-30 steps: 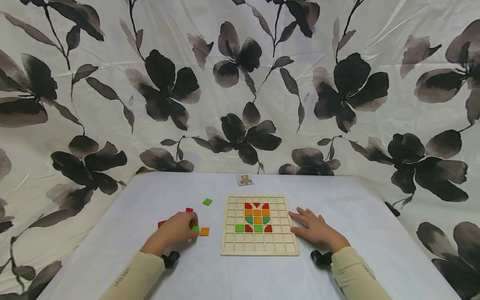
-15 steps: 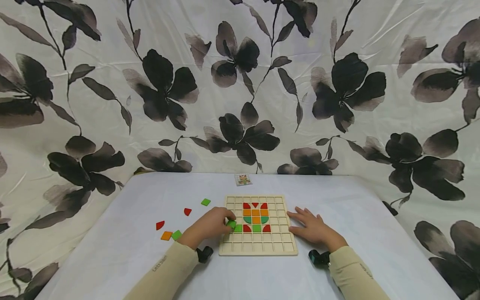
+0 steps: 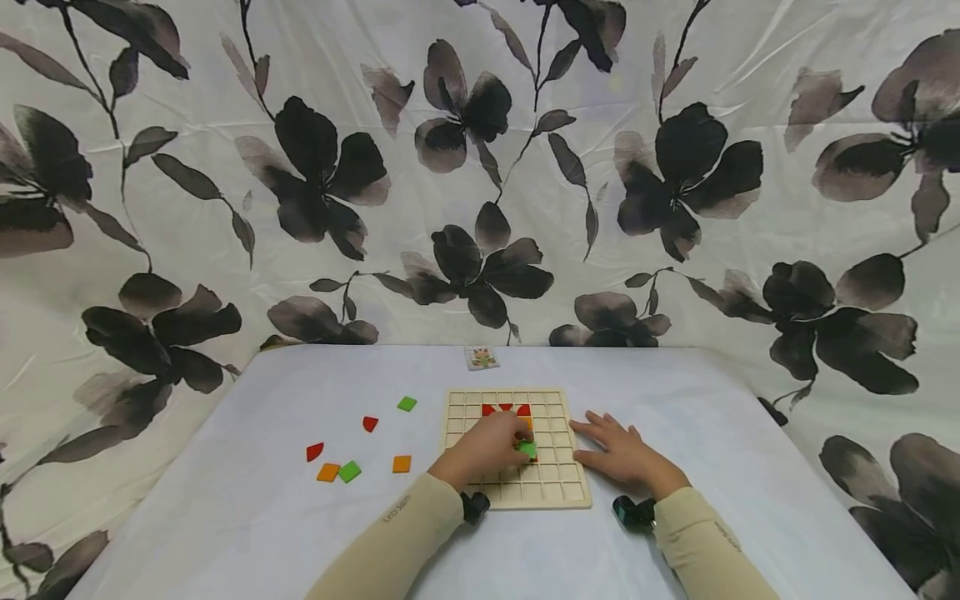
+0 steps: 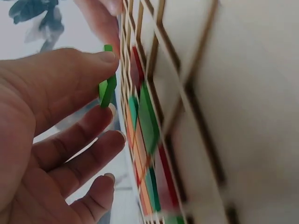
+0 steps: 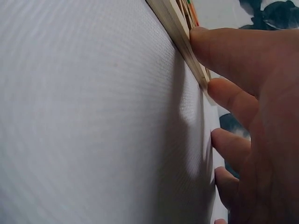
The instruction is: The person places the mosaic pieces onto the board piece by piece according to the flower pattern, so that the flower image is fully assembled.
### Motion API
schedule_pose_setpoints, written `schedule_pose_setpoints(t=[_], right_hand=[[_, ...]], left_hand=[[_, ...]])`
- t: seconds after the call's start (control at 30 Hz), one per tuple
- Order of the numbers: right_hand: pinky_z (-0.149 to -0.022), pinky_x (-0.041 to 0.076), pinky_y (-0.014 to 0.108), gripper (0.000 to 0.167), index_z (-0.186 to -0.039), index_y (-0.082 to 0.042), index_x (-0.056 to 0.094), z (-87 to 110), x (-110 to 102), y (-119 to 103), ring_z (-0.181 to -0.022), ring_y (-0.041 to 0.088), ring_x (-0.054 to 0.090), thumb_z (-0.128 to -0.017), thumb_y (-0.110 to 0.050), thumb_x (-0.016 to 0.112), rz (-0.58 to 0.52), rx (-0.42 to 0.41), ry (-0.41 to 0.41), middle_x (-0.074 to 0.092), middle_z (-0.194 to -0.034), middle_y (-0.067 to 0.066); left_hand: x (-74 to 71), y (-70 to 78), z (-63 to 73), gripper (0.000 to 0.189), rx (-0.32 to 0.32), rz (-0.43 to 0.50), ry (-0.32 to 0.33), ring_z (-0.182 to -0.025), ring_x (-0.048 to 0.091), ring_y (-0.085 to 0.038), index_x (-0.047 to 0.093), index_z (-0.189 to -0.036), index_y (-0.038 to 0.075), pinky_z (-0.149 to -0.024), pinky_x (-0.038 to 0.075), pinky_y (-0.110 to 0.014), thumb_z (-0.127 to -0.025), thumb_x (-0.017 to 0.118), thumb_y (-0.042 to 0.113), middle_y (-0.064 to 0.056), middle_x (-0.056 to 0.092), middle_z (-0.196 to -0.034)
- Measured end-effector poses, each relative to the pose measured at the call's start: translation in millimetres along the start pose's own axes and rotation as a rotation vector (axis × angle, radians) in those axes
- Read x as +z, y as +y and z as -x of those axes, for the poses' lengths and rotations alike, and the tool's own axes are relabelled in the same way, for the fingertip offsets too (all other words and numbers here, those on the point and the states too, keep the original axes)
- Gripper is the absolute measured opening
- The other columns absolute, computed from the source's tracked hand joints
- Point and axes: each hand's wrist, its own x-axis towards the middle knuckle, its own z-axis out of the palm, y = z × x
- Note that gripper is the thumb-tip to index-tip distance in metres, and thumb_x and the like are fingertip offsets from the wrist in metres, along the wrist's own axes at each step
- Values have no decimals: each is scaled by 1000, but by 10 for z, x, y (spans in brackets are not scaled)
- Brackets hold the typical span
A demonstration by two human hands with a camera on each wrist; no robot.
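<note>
My left hand (image 3: 487,447) is over the middle of a wooden grid board (image 3: 547,496) and pinches a green square tile (image 3: 528,451) between thumb and fingers. In the left wrist view that green tile (image 4: 108,84) stands on edge, just off the board's face. Red, orange and green pieces sit in the grid (image 4: 148,116); in the head view my hand covers most of them. Along the board's right edge lies my right hand (image 3: 626,454), fingers spread. Its thumb and forefinger touch the board's side (image 5: 180,39) in the right wrist view.
Left of the board lie loose tiles: orange squares (image 3: 402,464), green squares (image 3: 349,472) and red curved pieces (image 3: 314,452). A small pattern card (image 3: 482,358) rests near the back edge of the white table (image 3: 225,517). Behind hangs a flowered cloth (image 3: 487,183).
My left hand has carried the green tile rightward from the loose tiles to over the board's middle. The loose tiles have come into view behind it. My right hand stays at the board's edge.
</note>
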Motion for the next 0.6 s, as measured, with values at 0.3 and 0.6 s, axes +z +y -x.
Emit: schedule_pose_setpoints(t=[0.3,0.6], right_hand=[[-110,7,71,59,-145,-23,46,-49,-7,-5,-146,44,17,-93,-49,56,7,-9,14,30,-157,14],[-110,7,71,60,-146,-23,45,-74,-37,-12,-147,44,16,-93,-51,55,10,-6,7,29,-158,14]], left_hand=[[102,176,-156,23,2,-38,-2,-75,54,-5,73,-102,14,-72,47,-22,-83,76,27,8,65,-87],[122,201,-217,13,-11,-7,-26,-77,58,-4,76,-94,15,-73,50,-22,-84,75,23,8,70,-88]])
